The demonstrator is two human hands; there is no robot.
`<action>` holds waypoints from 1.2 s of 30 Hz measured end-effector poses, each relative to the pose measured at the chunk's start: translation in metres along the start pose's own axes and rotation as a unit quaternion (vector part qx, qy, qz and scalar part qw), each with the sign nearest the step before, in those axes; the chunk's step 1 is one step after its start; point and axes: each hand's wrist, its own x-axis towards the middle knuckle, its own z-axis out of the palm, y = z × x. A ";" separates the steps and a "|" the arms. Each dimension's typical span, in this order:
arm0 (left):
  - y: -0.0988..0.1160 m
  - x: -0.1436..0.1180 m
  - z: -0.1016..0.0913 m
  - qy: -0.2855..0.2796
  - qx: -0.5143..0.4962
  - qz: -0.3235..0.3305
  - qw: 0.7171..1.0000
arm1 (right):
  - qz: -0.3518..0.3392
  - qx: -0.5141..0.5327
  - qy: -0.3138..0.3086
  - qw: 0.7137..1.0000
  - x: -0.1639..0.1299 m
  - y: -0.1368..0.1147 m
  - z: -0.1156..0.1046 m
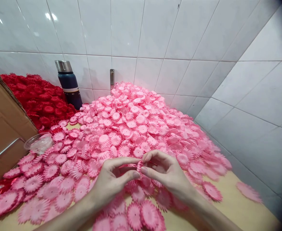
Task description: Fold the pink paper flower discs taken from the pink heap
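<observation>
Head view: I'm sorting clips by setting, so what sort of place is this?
Probably a small craft or piecework bench in a tiled corner: a big heap of pink paper flowers, a red heap behind, a cardboard box. Both hands, left hand and right hand, pinch one pink flower.

A small pink paper flower (pixel 140 166) with pleated petals stands on edge at lower centre of the frame. It is pinched between fingertips of both hands, just above the pink heap.
</observation>
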 end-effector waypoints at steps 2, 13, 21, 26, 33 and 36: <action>0.002 0.000 0.001 -0.023 -0.018 -0.003 1.000 | -0.002 0.000 0.009 1.000 0.000 0.002 0.002; -0.008 0.001 0.000 0.051 -0.001 -0.044 0.998 | -0.049 -0.131 0.031 0.990 -0.002 0.005 0.008; -0.003 0.001 -0.001 0.056 0.118 -0.023 0.991 | -0.053 -0.131 0.000 0.990 -0.006 0.000 0.006; -0.005 0.002 -0.001 0.064 0.134 -0.023 0.989 | -0.066 -0.153 0.005 0.986 -0.005 0.000 0.008; -0.005 0.002 0.002 0.051 0.121 -0.024 0.991 | -0.147 -0.212 0.034 0.965 -0.004 0.000 0.010; -0.005 0.001 0.002 0.045 0.132 -0.014 0.990 | -0.186 -0.242 0.014 0.952 -0.006 -0.001 0.011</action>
